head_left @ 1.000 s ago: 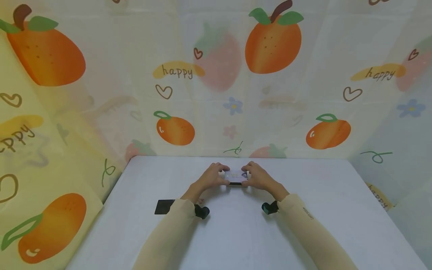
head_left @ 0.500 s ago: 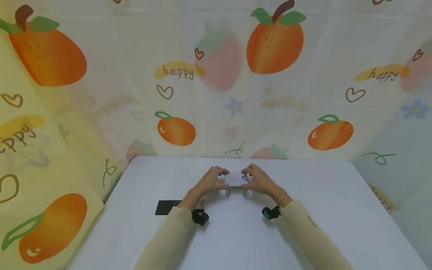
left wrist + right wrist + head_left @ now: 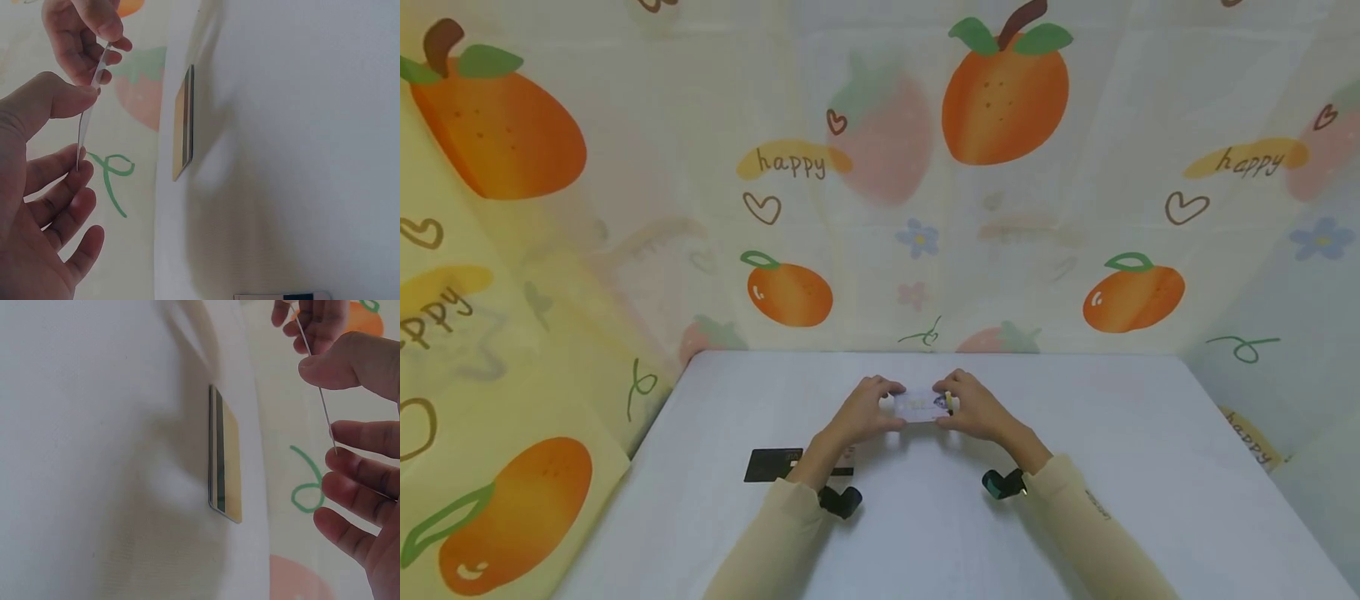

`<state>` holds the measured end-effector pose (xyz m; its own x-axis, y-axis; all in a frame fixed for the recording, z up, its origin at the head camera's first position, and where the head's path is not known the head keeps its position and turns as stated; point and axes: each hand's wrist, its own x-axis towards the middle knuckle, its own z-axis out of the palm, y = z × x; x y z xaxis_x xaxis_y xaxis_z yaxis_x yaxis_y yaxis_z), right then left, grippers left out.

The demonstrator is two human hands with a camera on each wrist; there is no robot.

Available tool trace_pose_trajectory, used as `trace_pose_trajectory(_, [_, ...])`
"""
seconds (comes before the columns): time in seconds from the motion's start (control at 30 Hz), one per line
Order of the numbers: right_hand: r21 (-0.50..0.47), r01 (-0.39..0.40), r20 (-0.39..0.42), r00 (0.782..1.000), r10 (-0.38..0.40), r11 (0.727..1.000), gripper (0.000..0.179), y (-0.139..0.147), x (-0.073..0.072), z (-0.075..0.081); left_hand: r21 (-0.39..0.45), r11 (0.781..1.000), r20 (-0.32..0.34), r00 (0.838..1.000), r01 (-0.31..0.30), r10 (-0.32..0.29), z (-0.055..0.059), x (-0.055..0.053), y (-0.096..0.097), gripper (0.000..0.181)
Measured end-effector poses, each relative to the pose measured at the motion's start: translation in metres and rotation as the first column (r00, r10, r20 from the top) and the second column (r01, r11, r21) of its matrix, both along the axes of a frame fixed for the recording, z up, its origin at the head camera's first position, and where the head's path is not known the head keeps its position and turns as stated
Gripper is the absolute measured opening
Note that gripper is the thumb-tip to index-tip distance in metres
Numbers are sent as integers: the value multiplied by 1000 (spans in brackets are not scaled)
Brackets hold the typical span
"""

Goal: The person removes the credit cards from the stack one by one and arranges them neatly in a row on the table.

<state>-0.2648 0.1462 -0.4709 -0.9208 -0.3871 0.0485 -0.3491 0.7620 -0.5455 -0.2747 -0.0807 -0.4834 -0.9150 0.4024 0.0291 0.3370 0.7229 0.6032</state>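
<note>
Nearest are two cream sleeves, reaching forward over the white counter; at each cuff, behind the fingers, sits a small dark wrist camera. Back from the left fingers and to their left, a black card lies flat on the counter; just to its right, partly covered by the left wrist, is a light card with a dark band.

Farther on, the left hand and the right hand grip one pale card between them, a hand at each short end; thumbs press its near edge and fingers its far edge, so each grip is parted by the card's breadth; the lower fingers curl loosely, free of it. The pale card is raised off the counter, its dark printed patch beside the right fingers; below the fingers, between the two hands, a gold card with a dark stripe lies on the counter, apart from the pale one; I cannot tell whether it is single or stacked. Beyond the fingers stands a cloth backdrop printed with oranges, strawberries and "happy".
</note>
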Motion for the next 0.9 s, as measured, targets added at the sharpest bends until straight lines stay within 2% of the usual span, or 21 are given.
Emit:
trace_pose_trajectory(0.27, [-27,-10,-22,1000,10,1000,51,0,6,-5,-1,1000,-1,1000,-8,8,3,10,-2,54])
trace_pose_trajectory(0.53, [-47,-24,-15,1000,23,999,52,-3,14,-5,16,1000,47,999,-20,19,1,18,-7,54])
trace_pose_trajectory(0.73, [-38,-29,-36,999,27,999,51,-6,19,-6,23,1000,42,999,-6,5,0,23,-11,55])
trace_pose_trajectory(0.9, [-53,-29,-22,999,28,998,47,-9,23,-6,10,1000,35,999,6,-6,0,26,-15,54])
